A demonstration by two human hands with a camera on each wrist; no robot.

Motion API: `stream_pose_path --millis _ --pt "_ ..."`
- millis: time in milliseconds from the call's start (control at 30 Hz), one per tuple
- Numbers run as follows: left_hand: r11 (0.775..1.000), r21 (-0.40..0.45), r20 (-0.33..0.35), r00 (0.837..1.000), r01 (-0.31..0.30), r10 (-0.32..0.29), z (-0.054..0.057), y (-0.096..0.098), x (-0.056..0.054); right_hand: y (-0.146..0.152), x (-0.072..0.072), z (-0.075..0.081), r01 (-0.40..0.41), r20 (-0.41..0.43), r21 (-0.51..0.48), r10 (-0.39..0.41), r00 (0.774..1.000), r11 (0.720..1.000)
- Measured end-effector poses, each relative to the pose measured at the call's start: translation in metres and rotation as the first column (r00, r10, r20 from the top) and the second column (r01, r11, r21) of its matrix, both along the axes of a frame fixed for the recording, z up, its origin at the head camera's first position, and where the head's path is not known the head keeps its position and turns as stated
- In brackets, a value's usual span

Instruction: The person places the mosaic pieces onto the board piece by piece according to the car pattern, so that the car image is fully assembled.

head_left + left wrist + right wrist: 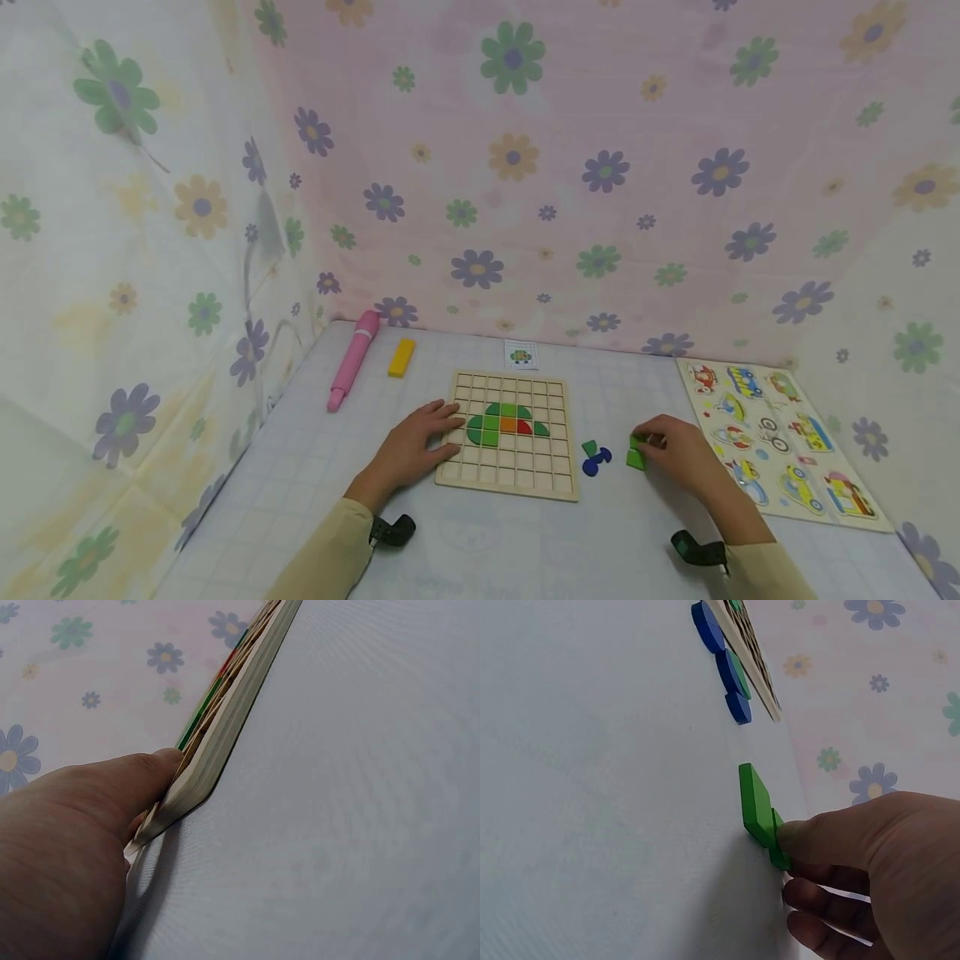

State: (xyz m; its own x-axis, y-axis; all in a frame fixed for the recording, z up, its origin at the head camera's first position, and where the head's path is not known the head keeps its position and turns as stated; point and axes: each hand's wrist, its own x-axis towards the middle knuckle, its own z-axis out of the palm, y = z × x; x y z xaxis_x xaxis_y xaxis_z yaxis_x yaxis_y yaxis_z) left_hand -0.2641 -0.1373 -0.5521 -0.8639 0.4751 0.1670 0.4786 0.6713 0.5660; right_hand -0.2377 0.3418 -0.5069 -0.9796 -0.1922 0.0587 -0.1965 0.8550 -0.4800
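Observation:
At the left side of the wooden grid board, my left hand rests its fingers and thumb on the edge. Green, orange and red pieces form a shape in the grid's cells. To the right of the board, my right hand pinches a small green piece between thumb and fingers, low over the table. Right beside it lies another green piece. Between board and right hand is a little group of dark blue pieces with one darker green piece.
A small picture card lies behind the board. Back left are a pink stick-shaped thing and a yellow block. A picture puzzle board with vehicles lies at the right, partly behind the right hand. Flowered cloth surrounds the table.

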Motion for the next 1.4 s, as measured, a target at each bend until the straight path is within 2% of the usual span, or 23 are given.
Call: stream_pose_path --millis 733,1000,1400 --pt "1.0 -0.017 0.016 1.0 0.0 0.001 0.004 0.0 0.0 0.002 -0.005 -0.002 0.01 0.013 0.016 -0.01 1.0 1.0" --pt "1.0 -0.015 0.013 1.0 0.002 -0.002 0.004 0.0 0.0 -0.009 -0.002 0.006 0.014 -0.002 -0.015 -0.014 1.0 1.0" --pt "1.0 -0.013 0.012 1.0 -0.002 0.002 0.002 0.0 0.0 -0.029 -0.001 0.019 -0.043 -0.07 0.009 0.043 0.997 0.999"
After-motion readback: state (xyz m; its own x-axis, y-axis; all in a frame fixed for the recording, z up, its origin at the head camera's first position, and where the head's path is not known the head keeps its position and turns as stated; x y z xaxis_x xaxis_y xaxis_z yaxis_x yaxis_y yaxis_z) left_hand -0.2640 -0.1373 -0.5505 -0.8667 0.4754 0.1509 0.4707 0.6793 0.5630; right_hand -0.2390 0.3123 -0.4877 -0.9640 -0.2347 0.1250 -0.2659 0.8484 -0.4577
